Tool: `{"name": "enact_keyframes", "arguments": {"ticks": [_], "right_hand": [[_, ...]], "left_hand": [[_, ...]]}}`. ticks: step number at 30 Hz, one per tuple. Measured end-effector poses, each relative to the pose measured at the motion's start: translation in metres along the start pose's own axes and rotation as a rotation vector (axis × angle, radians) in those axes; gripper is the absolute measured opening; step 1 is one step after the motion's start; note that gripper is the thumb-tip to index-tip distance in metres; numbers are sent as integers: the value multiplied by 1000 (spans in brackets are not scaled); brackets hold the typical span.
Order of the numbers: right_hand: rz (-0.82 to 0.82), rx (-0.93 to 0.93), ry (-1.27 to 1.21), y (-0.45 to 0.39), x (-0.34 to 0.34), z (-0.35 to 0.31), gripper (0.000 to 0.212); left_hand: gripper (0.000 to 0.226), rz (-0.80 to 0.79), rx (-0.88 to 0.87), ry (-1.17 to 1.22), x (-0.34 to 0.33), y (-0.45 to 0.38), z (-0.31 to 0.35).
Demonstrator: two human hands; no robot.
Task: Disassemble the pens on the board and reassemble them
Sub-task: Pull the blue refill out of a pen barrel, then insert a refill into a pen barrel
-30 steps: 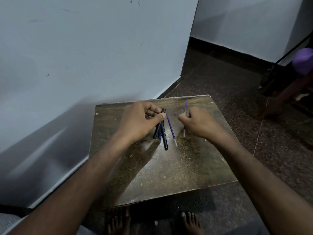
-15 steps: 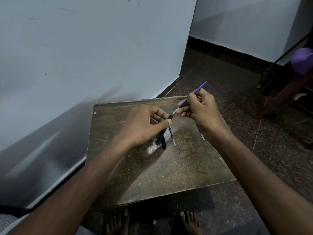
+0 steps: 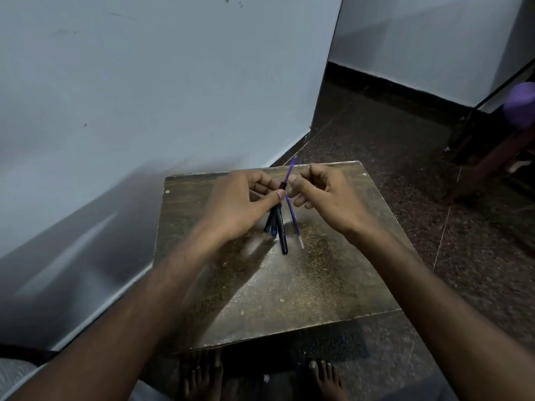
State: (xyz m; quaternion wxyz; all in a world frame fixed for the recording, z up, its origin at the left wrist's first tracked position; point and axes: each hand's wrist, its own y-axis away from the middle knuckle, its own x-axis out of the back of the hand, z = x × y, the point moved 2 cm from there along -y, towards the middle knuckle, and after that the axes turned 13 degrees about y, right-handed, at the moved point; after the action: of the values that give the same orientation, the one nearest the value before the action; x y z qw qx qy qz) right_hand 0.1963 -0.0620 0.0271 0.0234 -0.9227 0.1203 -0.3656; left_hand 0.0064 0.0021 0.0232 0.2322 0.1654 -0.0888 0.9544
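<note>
On a worn brown board (image 3: pixel 289 302), my left hand (image 3: pixel 240 204) grips a black pen barrel (image 3: pixel 282 185) between thumb and fingers, open end tilted up and to the right. My right hand (image 3: pixel 327 195) pinches a thin purple refill (image 3: pixel 291 169); its lower end meets the barrel's open end. Below the hands another black pen barrel (image 3: pixel 282 235) lies on the board beside a small blue part (image 3: pixel 273 232). A second purple refill (image 3: pixel 295 224) with a silvery tip lies just right of them.
A pale wall (image 3: pixel 144 111) runs close along the board's left side. Dark speckled floor (image 3: pixel 405 169) surrounds the board. A wooden furniture leg (image 3: pixel 486 166) and a purple object (image 3: pixel 521 102) are at the far right. My bare feet (image 3: pixel 202 377) show below the board's near edge.
My right hand lifted a purple refill off the board and brought its end to the barrel held in my left hand. My left hand raised that barrel slightly.
</note>
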Motion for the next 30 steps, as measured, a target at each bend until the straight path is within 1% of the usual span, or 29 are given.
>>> {"name": "enact_keyframes", "arguments": {"ticks": [2, 3, 4, 5, 7, 9, 11, 19, 22, 24, 25, 27, 28, 30], "right_hand": [[13, 60, 178, -1, 0, -1, 18], [-11, 114, 308, 0, -1, -1, 18], [-57, 169, 457, 1, -4, -2, 23], [-119, 211, 604, 2, -7, -2, 35], [-214, 239, 790, 5, -13, -2, 56], [-235, 245, 865, 5, -17, -4, 66], [-233, 248, 917, 5, -19, -6, 68], [-227, 237, 912, 1, -29, -10, 56], [-234, 231, 835, 0, -30, -13, 55], [-180, 206, 661, -3, -27, -13, 54], [-135, 159, 515, -6, -23, -11, 51], [-62, 7, 139, -10, -13, -6, 47], [-28, -56, -45, -11, -9, -4, 48], [85, -121, -320, -13, -3, -2, 50]], "left_hand": [[8, 71, 14, 25, 11, -2, 0], [9, 112, 21, 39, 16, -3, -1], [11, 146, 25, 49, 20, -3, -1], [13, 171, 28, 54, 24, -4, -1], [17, 198, 36, 56, 28, -4, -1], [18, 203, 39, 56, 28, -5, -1], [17, 196, 37, 49, 26, -4, -1], [10, 171, 9, 63, 22, -5, -4], [10, 164, 8, 71, 22, -5, -4], [8, 164, 4, 67, 22, -5, -3], [8, 164, 0, 63, 22, -5, -2], [8, 142, 0, 39, 21, -5, -3], [9, 114, 2, 15, 20, -3, -3], [9, 43, -9, -61, 15, -1, -4]]}}
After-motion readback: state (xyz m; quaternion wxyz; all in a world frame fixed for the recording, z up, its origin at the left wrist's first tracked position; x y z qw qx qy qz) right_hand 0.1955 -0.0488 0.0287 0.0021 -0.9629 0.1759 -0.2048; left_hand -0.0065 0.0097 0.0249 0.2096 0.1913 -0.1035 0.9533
